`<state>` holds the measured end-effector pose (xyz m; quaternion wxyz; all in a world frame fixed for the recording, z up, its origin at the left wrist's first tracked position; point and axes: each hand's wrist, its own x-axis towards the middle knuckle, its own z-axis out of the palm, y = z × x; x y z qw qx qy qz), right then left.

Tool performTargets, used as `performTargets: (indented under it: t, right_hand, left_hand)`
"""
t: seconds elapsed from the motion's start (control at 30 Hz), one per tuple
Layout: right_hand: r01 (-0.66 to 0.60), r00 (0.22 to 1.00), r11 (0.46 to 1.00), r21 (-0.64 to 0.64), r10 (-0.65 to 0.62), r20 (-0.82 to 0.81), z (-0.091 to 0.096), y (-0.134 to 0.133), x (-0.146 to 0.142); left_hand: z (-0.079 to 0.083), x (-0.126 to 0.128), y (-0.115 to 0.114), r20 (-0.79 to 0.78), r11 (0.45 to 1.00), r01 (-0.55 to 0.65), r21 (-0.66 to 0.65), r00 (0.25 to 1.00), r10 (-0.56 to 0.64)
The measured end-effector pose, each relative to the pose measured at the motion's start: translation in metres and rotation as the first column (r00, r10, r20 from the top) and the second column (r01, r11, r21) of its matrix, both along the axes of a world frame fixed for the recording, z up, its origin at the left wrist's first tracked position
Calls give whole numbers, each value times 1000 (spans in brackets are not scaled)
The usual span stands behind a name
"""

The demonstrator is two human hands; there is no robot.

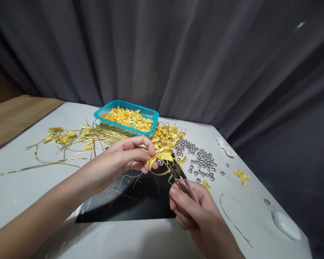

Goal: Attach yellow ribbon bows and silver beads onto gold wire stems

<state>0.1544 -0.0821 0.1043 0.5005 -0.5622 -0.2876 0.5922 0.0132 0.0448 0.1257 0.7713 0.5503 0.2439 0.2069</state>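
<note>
My left hand pinches a yellow ribbon bow between thumb and fingers. A small silver bell-like bead hangs at the bow's middle, and gold cord loops below it. In my right hand is a pair of small scissors with dark blades, held pointing up and away. Their tips are right beside the bow's right end; whether they touch the bow or cord I cannot tell. Under both hands lies a black mat with thin gold cord offcuts on it.
Behind my hands stands a blue basket of yellow bows. Gold cords and a heap of corded bows lie before it. Silver beads spread to the right, near a white oval object. A grey curtain hangs behind the table.
</note>
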Motion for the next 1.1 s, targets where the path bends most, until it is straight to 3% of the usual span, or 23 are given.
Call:
performTargets:
  t: [0.2, 0.47, 0.77, 1.1]
  right_hand:
    - [-58, 989, 996, -70, 67, 132, 8, -4, -2]
    - [-2, 965, 998, -55, 16, 262, 8, -3, -3]
    - [-31, 991, 999, 10, 32, -132, -4, 1, 1]
    - [-82, 965, 996, 26, 86, -249, -5, 1, 1]
  left_hand:
    - [-5, 1, 2, -38, 986, -26, 166, 999, 33]
    - [-5, 4, -1, -91, 949, -58, 309, 992, 91]
    - [-6, 6, -6, -57, 869, -139, 475, 981, 188]
    - [-6, 5, -7, -8, 804, -165, 571, 978, 207]
